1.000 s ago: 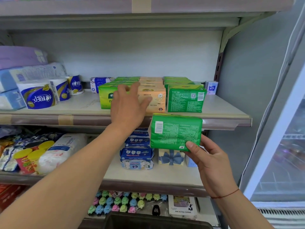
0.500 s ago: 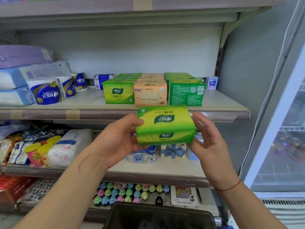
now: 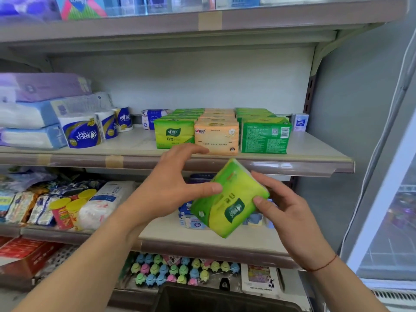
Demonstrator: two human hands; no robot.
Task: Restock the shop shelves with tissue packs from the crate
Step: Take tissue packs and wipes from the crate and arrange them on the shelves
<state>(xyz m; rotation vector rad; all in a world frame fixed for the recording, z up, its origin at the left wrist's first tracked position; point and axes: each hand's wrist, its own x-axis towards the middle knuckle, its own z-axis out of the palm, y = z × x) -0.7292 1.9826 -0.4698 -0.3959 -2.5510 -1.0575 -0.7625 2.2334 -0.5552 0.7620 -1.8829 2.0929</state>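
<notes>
I hold a green tissue pack (image 3: pixel 229 199) tilted in front of the shelves, below the middle shelf's front edge. My left hand (image 3: pixel 173 188) grips its left side with the thumb on the face. My right hand (image 3: pixel 283 206) grips its right end. On the middle shelf (image 3: pixel 135 158) stand three rows of packs: green tissue packs (image 3: pixel 174 132), orange tissue packs (image 3: pixel 217 136) and green packs with their backs showing (image 3: pixel 265 136). The dark crate (image 3: pixel 225 298) shows at the bottom edge.
Toilet rolls (image 3: pixel 82 131) and large soft packs (image 3: pixel 40 102) fill the shelf's left part. The lower shelf (image 3: pixel 202 246) carries snacks, cans and wipes. A row of small coloured toys (image 3: pixel 175 271) lies below. A glass-door fridge (image 3: pixel 387 199) stands at right.
My left hand left the shelved packs and joined the right on the green pack. The pack turned from back side facing me to front, and now tilts diagonally.
</notes>
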